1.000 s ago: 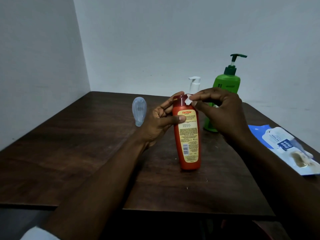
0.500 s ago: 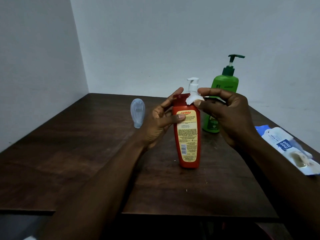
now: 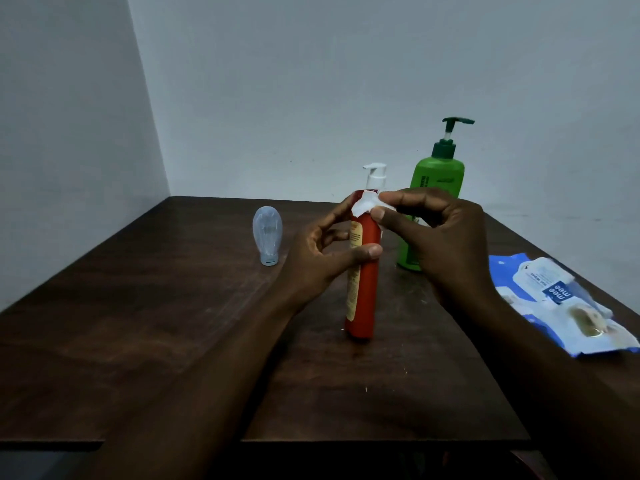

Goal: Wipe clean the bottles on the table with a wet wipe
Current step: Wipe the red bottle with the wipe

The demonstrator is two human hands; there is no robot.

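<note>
Bottles stand on a dark wooden tabletop (image 3: 173, 341) as a person wipes one down, the largest being a green pump bottle (image 3: 437, 178) upright at about one o'clock from centre, partly hidden behind the right hand. In front of it, near the middle, a tall red bottle (image 3: 363, 289) stands upright on its base; it looks like rigid, light plastic with a smooth, likely slippery skin, narrow enough to tip under a sideways push. The left hand (image 3: 322, 258) steadies it at mid-body, thumb pressed across the front and fingers around the back, which seems the sensible place to brace it. The right hand (image 3: 443, 230) pinches a small white wet wipe (image 3: 363, 205) between thumb and fingertips against the bottle's shoulder and cap; the wipe is soft, limp and bunched. A white pump head (image 3: 375, 174) rises just behind the red cap; its body is hidden. At three o'clock lies a blue wipes pack (image 3: 561, 303), flat and crinkly. At ten o'clock a small translucent bottle (image 3: 267, 233) stands on its cap, well apart.
</note>
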